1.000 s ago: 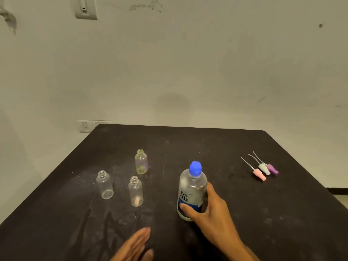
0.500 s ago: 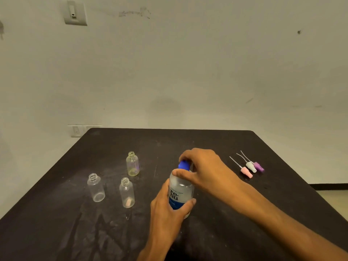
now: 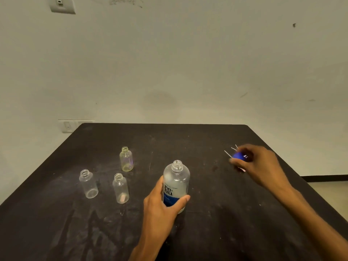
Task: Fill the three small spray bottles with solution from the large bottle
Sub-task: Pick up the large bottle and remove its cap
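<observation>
The large clear bottle (image 3: 176, 182) with a blue label stands upright on the black table (image 3: 207, 232), its neck uncapped. My left hand (image 3: 160, 208) is wrapped around its lower part. My right hand (image 3: 258, 164) is out to the right, holding the blue cap (image 3: 238, 155) in its fingers, just over the spray pump heads (image 3: 230, 152), whose thin tubes stick out beside it. Three small clear bottles stand open at the left: one at the far left (image 3: 88, 184), one nearer the middle (image 3: 120, 188), one behind them (image 3: 126, 159).
The table's far edge meets a pale wall with a socket plate (image 3: 67, 126). The right table edge runs diagonally, with floor (image 3: 331, 191) beyond it.
My right hand took the blue cap off the large bottle and carried it right toward the pump heads. My left hand came to grip the bottle and stays there.
</observation>
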